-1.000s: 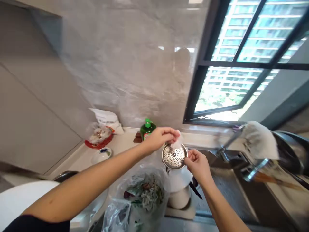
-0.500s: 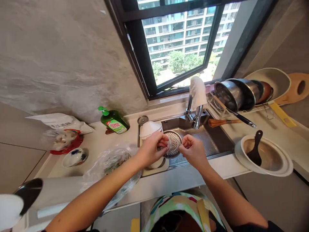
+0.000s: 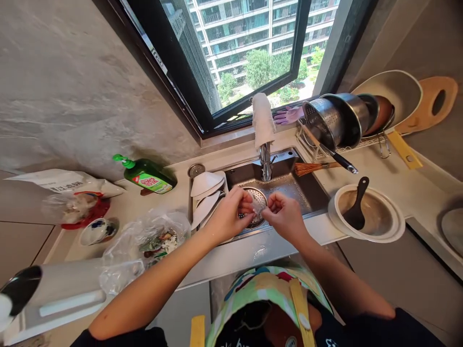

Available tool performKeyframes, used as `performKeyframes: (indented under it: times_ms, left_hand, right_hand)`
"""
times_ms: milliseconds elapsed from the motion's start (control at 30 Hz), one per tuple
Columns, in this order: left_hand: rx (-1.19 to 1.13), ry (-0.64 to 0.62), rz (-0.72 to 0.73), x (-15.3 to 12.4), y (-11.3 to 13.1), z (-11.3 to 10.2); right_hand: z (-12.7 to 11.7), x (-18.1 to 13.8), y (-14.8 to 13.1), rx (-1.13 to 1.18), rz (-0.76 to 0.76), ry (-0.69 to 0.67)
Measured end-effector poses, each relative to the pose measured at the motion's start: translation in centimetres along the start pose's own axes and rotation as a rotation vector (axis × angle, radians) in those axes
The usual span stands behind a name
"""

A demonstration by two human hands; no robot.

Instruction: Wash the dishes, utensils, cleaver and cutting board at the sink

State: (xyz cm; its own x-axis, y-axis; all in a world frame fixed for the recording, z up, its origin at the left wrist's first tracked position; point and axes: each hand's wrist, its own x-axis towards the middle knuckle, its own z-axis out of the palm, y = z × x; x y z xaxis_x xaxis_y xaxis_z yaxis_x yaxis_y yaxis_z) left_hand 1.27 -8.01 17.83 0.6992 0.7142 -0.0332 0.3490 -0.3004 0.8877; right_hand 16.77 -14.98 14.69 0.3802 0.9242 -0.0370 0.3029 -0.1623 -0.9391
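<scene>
Over the sink's front edge, my left hand (image 3: 234,212) and my right hand (image 3: 287,216) are close together, fingers pinched. Between their fingertips is a small, clear, filmy scrap (image 3: 258,210); its kind is too small to make out. Just behind the fingers lies a round metal strainer with holes (image 3: 259,196), partly hidden by my hands. White dishes (image 3: 207,185) are stacked tilted at the left side of the sink (image 3: 318,193), next to my left hand. A faucet (image 3: 266,166) with a cloth wrapped round it stands behind the strainer.
A clear plastic bag with food scraps (image 3: 159,243), a green soap bottle (image 3: 150,174) and a small bowl (image 3: 94,232) stand left. To the right are a white pot with a dark ladle (image 3: 356,217), a bamboo brush (image 3: 314,167) and racked pans (image 3: 325,120).
The view has shifted, so the sink and counter things appear further left and higher. My hands stay pinched close together, the fingertips slightly nearer each other.
</scene>
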Motion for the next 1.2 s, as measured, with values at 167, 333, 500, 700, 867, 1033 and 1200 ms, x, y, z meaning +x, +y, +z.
performKeyframes:
  times_ms: [167, 333, 500, 700, 867, 1033, 1200]
  left_hand:
    - [0.095, 0.005, -0.02, 0.6, 0.3, 0.4]
    - [0.345, 0.06, 0.043, 0.7, 0.0, -0.4]
    - [0.582, 0.099, 0.067, 0.5, -0.6, -1.1]
    - [0.689, 0.268, 0.15, 0.8, -1.7, -1.7]
    - [0.6, 0.287, 0.043, 1.5, -2.6, -2.3]
    - [0.382, 0.201, -0.169, 1.8, -4.0, -2.3]
    - [0.163, 0.182, -0.256, 1.4, -6.4, -1.4]
  right_hand:
    - [-0.3, 0.0, 0.9, -0.002, -0.013, -0.017]
    - [-0.4, 0.4, 1.6, -0.008, -0.002, -0.003]
    - [-0.5, 1.0, 1.8, -0.01, -0.003, 0.007]
    - [-0.2, 1.6, 1.6, -0.014, -0.008, 0.014]
    - [0.0, 1.9, 1.8, -0.03, -0.036, 0.02]
    - [0.3, 2.2, 2.7, -0.039, -0.02, -0.02]
    - [0.5, 2.6, 4.2, -0.055, 0.015, -0.079]
